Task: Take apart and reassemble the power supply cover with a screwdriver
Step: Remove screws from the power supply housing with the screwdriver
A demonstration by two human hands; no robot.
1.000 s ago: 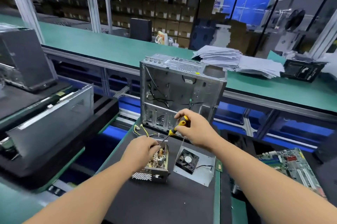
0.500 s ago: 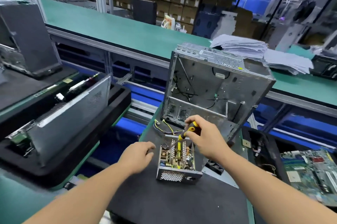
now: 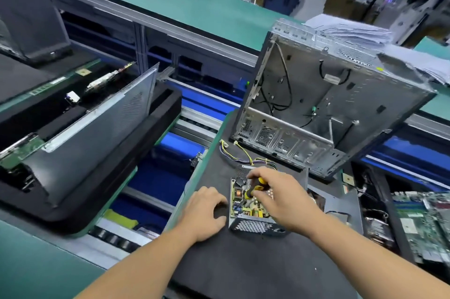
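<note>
Right hand: the right hand (image 3: 282, 197) grips the yellow-and-black screwdriver (image 3: 254, 189), which has swung from a slant to nearly upright, tip down among the parts of the open power supply (image 3: 250, 208).
Left hand: the left hand (image 3: 203, 213), which lay on top of the unit a second ago, has slid off to its left side; the fingers are loosely curled and hold nothing, fingertips beside the metal wall.
Power supply: on the black mat (image 3: 243, 262) of the desk, cover off, circuit board showing, wires (image 3: 246, 156) trailing toward the computer case (image 3: 328, 103) standing behind it.
Cover: likely the grey panel (image 3: 341, 203) just right of the unit, mostly hidden by the right forearm.
Meaning: the take-apart half looks done; the screwdriver seems to be working a screw inside, though the tip is hidden.
Risk: with the left hand off, the unit may shift under pressure.
</note>
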